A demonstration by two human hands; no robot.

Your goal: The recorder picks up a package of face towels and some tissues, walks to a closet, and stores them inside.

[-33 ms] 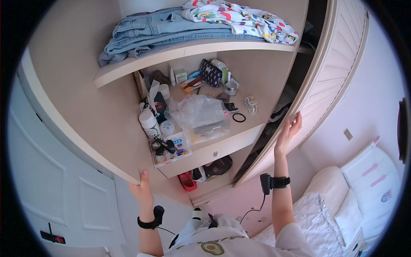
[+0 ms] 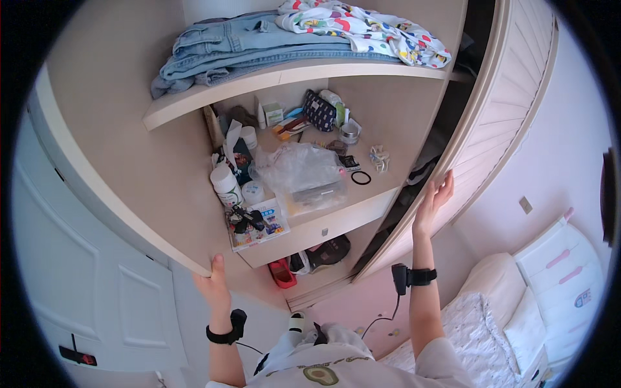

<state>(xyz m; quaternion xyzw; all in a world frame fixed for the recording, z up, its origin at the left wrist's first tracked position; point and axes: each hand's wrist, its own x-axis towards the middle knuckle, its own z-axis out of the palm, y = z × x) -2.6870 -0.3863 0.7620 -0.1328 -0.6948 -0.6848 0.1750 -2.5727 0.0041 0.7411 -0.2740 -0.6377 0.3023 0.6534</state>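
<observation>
My left hand (image 2: 215, 288) is at the front edge of the wardrobe's left side panel (image 2: 139, 213). Its thumb lies along the inner face, with the fingers partly hidden around the edge. On the other side, my right hand (image 2: 432, 205) rests against the edge of the cream slatted door (image 2: 501, 129), fingers stretched out and apart. Between them is a shelf (image 2: 394, 184) carrying a clear plastic bag (image 2: 297, 168), a white bottle (image 2: 225, 184), a small white jar (image 2: 253, 192), a dark patterned pouch (image 2: 319, 110), a black hair tie (image 2: 361, 178) and a coiled white cable (image 2: 380, 158).
Folded jeans (image 2: 252, 48) and a colourful patterned cloth (image 2: 369, 29) lie on the upper shelf. Below the drawer front (image 2: 310, 238) sit a red shoe (image 2: 283, 273) and a dark bag (image 2: 331, 251). A bed (image 2: 453, 330) stands at the right, a white door (image 2: 84, 258) at the left.
</observation>
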